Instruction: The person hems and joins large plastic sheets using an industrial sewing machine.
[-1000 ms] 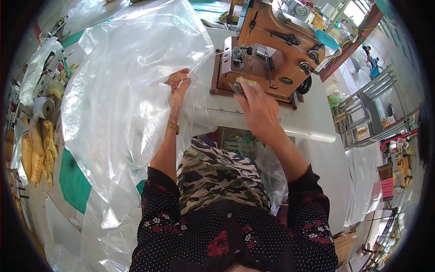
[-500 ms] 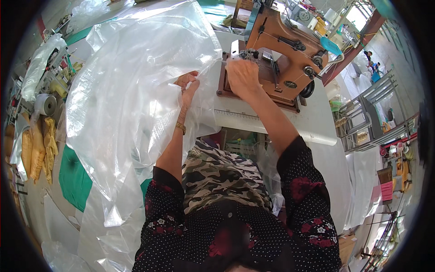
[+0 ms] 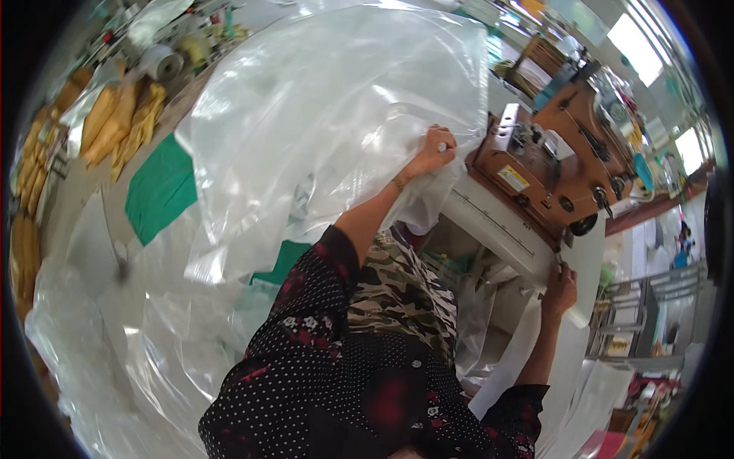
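Observation:
A large clear plastic sheet (image 3: 329, 115) spreads over the left and middle of the view. My left hand (image 3: 437, 149), with a ring on one finger, is closed on the sheet near its right edge. To the right stands a brown sewing machine (image 3: 569, 161) on a white table. My right hand (image 3: 560, 291) is at the table's near right edge, below the machine's base. Its fingers are curled together, and a small dark thing shows at their tips, too small to name. A printed ruler strip (image 3: 489, 222) runs along the table in front of the machine.
Green cloth (image 3: 162, 187) lies to the left, with more plastic sheeting (image 3: 183, 336) heaped below it. Yellow-brown bundles (image 3: 115, 122) and a white roll (image 3: 160, 63) are at the far left. Metal racks (image 3: 650, 298) stand at the right.
My right hand has left the machine's needle area and come down to the table's near right edge. My left hand still grips the sheet. The view has turned, shifting the machine rightward.

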Demonstrator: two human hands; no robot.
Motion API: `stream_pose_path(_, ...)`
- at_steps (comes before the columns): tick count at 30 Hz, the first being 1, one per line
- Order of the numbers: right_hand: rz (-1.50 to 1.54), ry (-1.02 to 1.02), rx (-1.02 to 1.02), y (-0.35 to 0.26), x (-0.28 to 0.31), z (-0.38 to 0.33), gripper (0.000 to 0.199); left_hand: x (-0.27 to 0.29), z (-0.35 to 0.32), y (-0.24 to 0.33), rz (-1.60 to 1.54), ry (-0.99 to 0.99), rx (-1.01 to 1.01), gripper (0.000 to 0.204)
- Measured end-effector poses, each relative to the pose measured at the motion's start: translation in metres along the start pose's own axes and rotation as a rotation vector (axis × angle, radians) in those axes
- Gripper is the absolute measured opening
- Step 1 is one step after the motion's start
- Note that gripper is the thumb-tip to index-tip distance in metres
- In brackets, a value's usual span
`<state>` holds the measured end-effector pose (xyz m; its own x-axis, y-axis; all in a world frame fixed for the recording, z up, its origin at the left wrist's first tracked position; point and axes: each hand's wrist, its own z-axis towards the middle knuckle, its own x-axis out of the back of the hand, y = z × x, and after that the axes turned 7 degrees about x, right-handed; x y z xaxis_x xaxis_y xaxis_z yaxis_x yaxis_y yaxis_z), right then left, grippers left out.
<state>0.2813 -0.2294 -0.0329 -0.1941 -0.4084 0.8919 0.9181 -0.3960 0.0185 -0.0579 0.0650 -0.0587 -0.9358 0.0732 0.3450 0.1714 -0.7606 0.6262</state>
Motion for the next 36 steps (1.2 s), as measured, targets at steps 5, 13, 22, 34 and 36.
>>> stream_pose_path(5,-0.058,-0.045,-0.082,0.040,-0.016,0.023,0.035,0.001,-0.011,0.018,0.242,-0.051,0.021,0.007)
stream_pose_path(13,0.427,0.488,0.319,-0.053,-0.036,0.009,0.008,-0.022,-0.032,0.041,0.211,0.065,0.104,0.005)
stream_pose_path(22,0.759,0.088,0.834,-0.245,-0.006,0.043,0.042,0.034,-0.127,0.166,0.592,-0.423,0.128,0.042)
stream_pose_path(34,0.566,0.044,0.790,-0.262,-0.034,0.043,0.055,0.284,-0.233,0.119,1.169,0.125,0.742,0.078)
stream_pose_path(36,0.557,0.036,0.782,-0.263,-0.035,0.043,0.055,0.301,-0.250,0.111,1.119,0.148,0.782,0.070)
